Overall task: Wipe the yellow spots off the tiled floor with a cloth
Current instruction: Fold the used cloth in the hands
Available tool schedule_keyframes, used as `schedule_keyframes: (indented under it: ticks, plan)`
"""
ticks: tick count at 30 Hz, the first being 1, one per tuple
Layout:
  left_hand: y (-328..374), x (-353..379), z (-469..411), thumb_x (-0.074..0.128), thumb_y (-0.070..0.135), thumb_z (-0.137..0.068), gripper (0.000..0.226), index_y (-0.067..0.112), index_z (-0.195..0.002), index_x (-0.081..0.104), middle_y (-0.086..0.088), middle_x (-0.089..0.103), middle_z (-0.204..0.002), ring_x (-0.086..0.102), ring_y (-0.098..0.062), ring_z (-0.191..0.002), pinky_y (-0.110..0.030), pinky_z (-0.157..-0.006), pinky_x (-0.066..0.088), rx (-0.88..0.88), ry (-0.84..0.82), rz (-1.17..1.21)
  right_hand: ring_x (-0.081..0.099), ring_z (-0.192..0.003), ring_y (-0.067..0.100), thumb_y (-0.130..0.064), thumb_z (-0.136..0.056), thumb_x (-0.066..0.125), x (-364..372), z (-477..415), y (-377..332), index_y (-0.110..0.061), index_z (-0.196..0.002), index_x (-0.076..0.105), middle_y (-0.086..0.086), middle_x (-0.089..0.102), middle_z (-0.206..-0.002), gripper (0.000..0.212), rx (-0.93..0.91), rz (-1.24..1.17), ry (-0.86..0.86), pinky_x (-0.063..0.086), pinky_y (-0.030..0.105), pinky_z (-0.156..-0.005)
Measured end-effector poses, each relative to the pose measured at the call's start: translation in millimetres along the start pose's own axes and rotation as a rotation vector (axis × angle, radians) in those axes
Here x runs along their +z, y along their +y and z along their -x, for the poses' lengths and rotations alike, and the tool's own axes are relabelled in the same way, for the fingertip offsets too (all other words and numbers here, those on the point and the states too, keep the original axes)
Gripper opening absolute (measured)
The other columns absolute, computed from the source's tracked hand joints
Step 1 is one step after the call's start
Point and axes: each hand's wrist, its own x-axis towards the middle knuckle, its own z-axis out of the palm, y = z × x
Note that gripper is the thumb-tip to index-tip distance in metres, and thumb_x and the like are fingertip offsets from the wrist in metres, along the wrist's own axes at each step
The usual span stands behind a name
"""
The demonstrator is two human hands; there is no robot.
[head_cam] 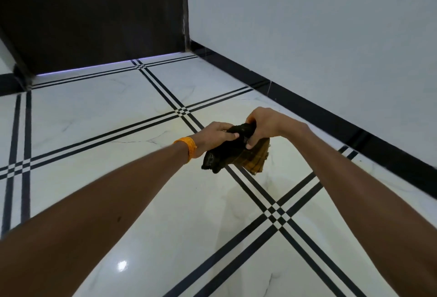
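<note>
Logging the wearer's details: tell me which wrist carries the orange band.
The left hand's wrist carries the orange band; the right hand's wrist is bare. Both hands grip the dark cloth.

I see both arms reaching forward over the tiled floor (94,112). The left hand (216,134) and right hand (266,126) meet at centre, gripping a cloth (233,155) between them. A wall (307,25) runs along the right; a door (94,13) stands far left.

We see dim, bluish light w/ a bright glare spot (122,265) on the shiny floor (94,112); edges bend, arms look blurry.
</note>
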Motion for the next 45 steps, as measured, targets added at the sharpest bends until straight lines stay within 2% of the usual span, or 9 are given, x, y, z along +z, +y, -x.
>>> schedule_keyframes:
  ticks: [7,13,17,20,26,31,35,38,45]
  plan:
    - [9,-6,3,0.056,0.024,-0.099,0.014,0.015,-0.101,0.067,-0.014,0.068,-0.097,0.066,-0.028,-0.089,-0.039,-0.073,0.057,0.182,0.28,-0.08,0.064,-0.093,0.025,-0.025,-0.093,0.066,8,7,7,-0.016,-0.098,0.066,0.009,0.069,-0.095,0.01,-0.002,-0.403,-0.005,0.05,0.029,-0.079]
    - [5,-15,5,0.049,0.036,-0.101,0.024,0.02,-0.086,0.059,0.001,0.057,-0.075,0.056,-0.021,-0.075,-0.033,-0.063,0.039,0.307,0.424,-0.827,0.065,-0.107,0.032,-0.029,-0.093,0.07,18,17,21,-0.005,-0.106,0.067,0.019,0.068,-0.108,0.027,-0.018,-0.394,0.085,0.052,0.042,-0.095]
    - [11,-18,6,0.053,0.026,-0.101,0.022,0.011,-0.095,0.067,-0.004,0.064,-0.086,0.06,-0.019,-0.083,-0.022,-0.065,0.045,0.3,0.442,-0.397,0.067,-0.105,0.029,-0.03,-0.086,0.079,8,26,24,-0.005,-0.106,0.071,0.017,0.071,-0.108,0.033,-0.025,-0.468,0.007,0.054,0.036,-0.091]
    - [22,-19,9,0.05,0.024,-0.102,0.02,0.012,-0.099,0.065,-0.011,0.067,-0.1,0.065,-0.025,-0.097,-0.038,-0.081,0.059,0.225,0.378,0.035,0.068,-0.109,0.028,-0.023,-0.074,0.088,5,32,31,-0.008,-0.109,0.072,0.012,0.074,-0.11,0.042,-0.012,-0.502,-0.142,0.055,0.036,-0.098]
    - [29,-17,15,0.051,0.044,-0.1,0.038,0.011,-0.09,0.068,-0.013,0.069,-0.096,0.068,-0.033,-0.095,-0.045,-0.09,0.054,0.116,0.355,0.093,0.068,-0.099,0.031,-0.032,-0.083,0.078,3,29,39,-0.005,-0.1,0.072,0.018,0.072,-0.103,0.032,-0.072,-0.606,0.254,0.054,0.041,-0.085]
    - [28,-29,20,0.055,0.082,-0.075,0.086,0.017,-0.131,0.061,-0.005,0.065,-0.127,0.061,-0.026,-0.116,-0.041,-0.108,0.045,-0.148,0.087,0.056,0.073,-0.093,0.024,-0.028,-0.09,0.074,-6,27,35,0.0,-0.108,0.068,0.014,0.074,-0.102,0.033,-0.105,-0.785,0.342,0.06,0.037,-0.084]
    - [28,-26,26,0.072,0.028,-0.087,0.04,0.009,-0.121,0.061,-0.008,0.07,-0.116,0.064,-0.026,-0.111,-0.035,-0.096,0.053,-0.109,-0.184,0.121,0.069,-0.097,0.023,-0.026,-0.09,0.075,1,29,24,-0.005,-0.115,0.068,0.009,0.07,-0.102,0.033,-0.052,-1.247,0.353,0.059,0.033,-0.077]
    - [30,-23,27,0.065,-0.003,-0.086,0.037,0.009,-0.12,0.057,-0.013,0.068,-0.115,0.064,-0.032,-0.113,-0.043,-0.097,0.053,-0.08,-0.261,0.264,0.066,-0.115,0.033,-0.037,-0.089,0.074,19,31,26,-0.003,-0.128,0.064,0.016,0.069,-0.122,0.053,-0.017,-1.653,0.25,0.057,0.045,-0.096]
    - [42,-11,22,0.059,0.004,-0.093,0.038,0.025,-0.125,0.054,-0.009,0.063,-0.118,0.062,-0.027,-0.111,-0.044,-0.095,0.052,-0.033,-0.062,0.603,0.059,-0.122,0.045,-0.085,-0.08,0.046,119,35,12,-0.002,-0.134,0.058,0.027,0.062,-0.135,0.1,0.115,-2.03,-0.247,0.051,0.06,-0.096]
